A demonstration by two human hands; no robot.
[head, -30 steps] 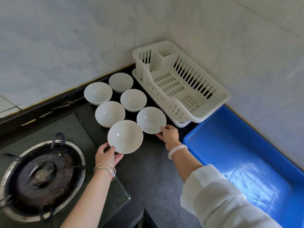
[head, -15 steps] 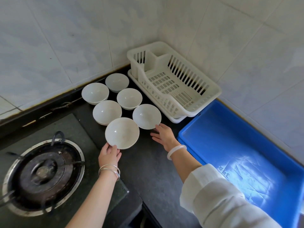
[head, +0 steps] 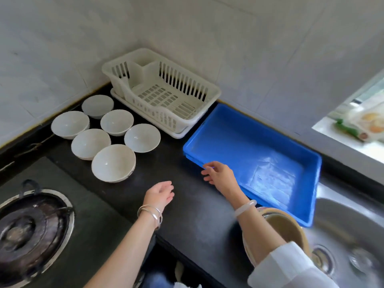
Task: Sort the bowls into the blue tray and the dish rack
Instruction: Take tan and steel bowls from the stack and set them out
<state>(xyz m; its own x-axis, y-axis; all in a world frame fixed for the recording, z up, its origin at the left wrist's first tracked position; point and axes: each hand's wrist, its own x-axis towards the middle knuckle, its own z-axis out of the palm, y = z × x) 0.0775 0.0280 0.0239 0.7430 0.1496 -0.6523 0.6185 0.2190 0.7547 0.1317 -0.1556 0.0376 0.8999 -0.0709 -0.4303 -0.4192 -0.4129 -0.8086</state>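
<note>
Nothing is held by either hand. The left hand (head: 161, 193) is kept above the dark counter (head: 187, 215) with its fingers relaxed and slightly bent, and two metal bangles (head: 150, 214) are worn at its wrist. The right hand (head: 220, 174) is held with loose, spread fingers at the near left corner of the blue tray (head: 228, 142); whether its fingertips touch the rim cannot be told. A pale bangle (head: 245, 207) is worn on that wrist.

Six white bowls (head: 117, 122) are grouped upright on the counter, ahead and to the left of the left hand, with the nearest bowl (head: 113, 162) just beyond it. The white dish rack (head: 162, 94) is set ahead of both hands in the wall corner, just beside the bowls and the tray. A gas burner (head: 31, 225) is seen to the left of the left forearm, and a steel sink (head: 353, 235) to the right of the right forearm.
</note>
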